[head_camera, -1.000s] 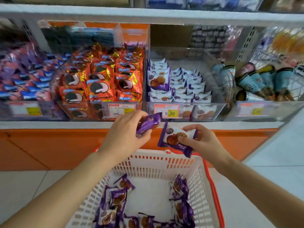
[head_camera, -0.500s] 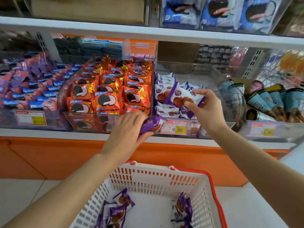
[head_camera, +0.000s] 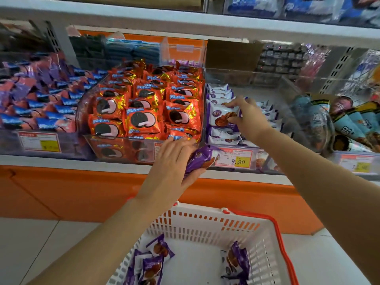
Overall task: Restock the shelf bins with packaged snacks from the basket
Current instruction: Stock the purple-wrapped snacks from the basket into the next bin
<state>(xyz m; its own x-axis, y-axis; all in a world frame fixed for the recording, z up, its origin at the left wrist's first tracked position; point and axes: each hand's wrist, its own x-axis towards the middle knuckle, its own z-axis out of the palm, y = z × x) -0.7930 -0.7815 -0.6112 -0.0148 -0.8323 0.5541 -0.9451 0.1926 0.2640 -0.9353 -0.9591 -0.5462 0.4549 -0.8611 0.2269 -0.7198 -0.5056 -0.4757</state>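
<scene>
My right hand (head_camera: 247, 117) pinches a purple-and-white snack pack (head_camera: 221, 117) and has it down on the pile of like packs inside the clear shelf bin (head_camera: 242, 76). My left hand (head_camera: 174, 163) grips a second purple snack pack (head_camera: 202, 159) in front of that bin's price label (head_camera: 236, 159). Below, the white basket with a red rim (head_camera: 205, 221) holds several more purple packs (head_camera: 153, 262) at its left and right sides.
A bin of orange cookie packs (head_camera: 144, 112) stands left of the purple bin, with blue-and-pink packs (head_camera: 37, 103) further left. Ice-cream-cone packs (head_camera: 337, 120) fill the bin at right. An upper shelf board (head_camera: 185, 19) overhangs the bins. An orange base panel (head_camera: 82, 194) runs under the shelf.
My right hand has carried its pack from in front of the shelf edge up and into the purple bin. My left hand has risen with its pack to the bin's front.
</scene>
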